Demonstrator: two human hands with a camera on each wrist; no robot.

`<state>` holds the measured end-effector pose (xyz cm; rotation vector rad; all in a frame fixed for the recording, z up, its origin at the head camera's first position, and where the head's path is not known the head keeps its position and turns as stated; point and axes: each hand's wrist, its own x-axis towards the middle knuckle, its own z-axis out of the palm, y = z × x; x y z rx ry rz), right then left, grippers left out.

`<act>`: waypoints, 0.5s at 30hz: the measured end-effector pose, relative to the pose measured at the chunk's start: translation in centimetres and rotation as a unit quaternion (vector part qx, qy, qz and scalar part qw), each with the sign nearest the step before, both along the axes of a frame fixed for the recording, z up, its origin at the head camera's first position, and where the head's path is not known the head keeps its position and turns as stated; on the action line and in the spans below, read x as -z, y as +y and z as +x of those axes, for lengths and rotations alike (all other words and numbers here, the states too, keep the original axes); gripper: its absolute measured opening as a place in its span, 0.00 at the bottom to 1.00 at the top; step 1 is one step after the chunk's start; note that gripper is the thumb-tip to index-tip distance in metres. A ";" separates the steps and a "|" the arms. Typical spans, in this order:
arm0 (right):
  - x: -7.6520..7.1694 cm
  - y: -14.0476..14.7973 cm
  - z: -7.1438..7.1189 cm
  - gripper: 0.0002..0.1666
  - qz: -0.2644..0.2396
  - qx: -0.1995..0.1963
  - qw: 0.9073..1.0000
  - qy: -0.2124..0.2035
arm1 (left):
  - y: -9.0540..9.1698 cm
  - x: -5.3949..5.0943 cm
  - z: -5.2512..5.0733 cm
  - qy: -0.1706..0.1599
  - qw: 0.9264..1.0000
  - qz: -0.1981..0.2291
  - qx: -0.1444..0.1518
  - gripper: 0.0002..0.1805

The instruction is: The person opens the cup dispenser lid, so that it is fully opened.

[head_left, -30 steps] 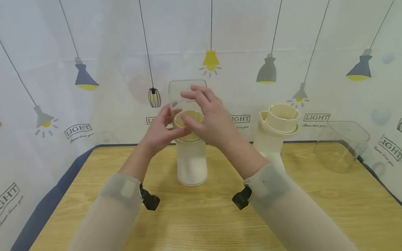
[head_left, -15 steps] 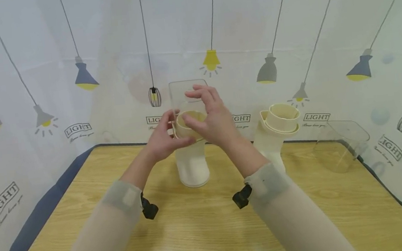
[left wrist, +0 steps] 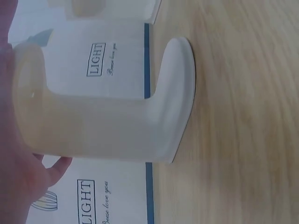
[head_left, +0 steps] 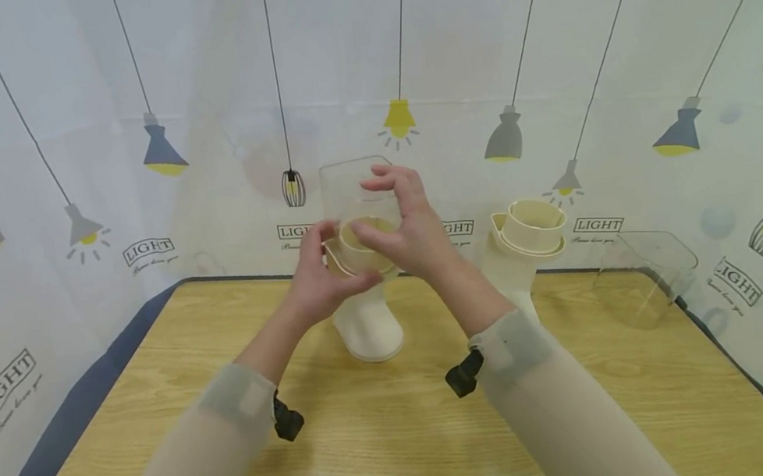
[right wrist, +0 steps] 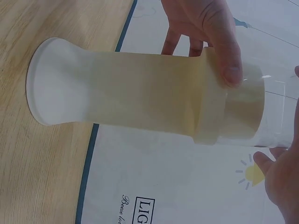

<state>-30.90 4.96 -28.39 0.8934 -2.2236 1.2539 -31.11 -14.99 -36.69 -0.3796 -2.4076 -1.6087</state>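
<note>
With our left hand (head_left: 318, 275), we grip the cream stand (head_left: 370, 333) at its collar; with our right hand (head_left: 417, 238), we hold the clear container (head_left: 347, 185) above it. The stand's foot rests on the wooden table (head_left: 376, 443), left of a second stand (head_left: 535, 234).

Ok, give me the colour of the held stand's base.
The base is white, clearest in the right wrist view.

Cream, boot-shaped plastic stand (left wrist: 100, 123), smooth and matt; transparent, straight-sided plastic container (head_left: 346, 187), smooth and glossy; yellow-brown, wood-grain tabletop (head_left: 390, 441), softly shiny; white, lamp-printed, cloth-like backdrop (head_left: 216, 155), lightly creased and matt.
</note>
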 end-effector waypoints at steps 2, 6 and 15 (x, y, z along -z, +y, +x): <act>0.1 0.1 0.0 0.35 -0.011 -0.006 1.000 0.001 | 0.4 0.1 0.3 0.008 1.000 0.001 -0.014 0.65; 0.2 0.2 -0.1 0.37 -0.028 -0.009 1.000 -0.006 | 1.3 0.2 1.0 0.027 0.999 -0.002 -0.044 0.66; 0.7 0.1 0.0 0.42 -0.059 0.007 0.998 -0.015 | 2.9 0.6 2.0 0.066 0.993 -0.015 -0.100 0.65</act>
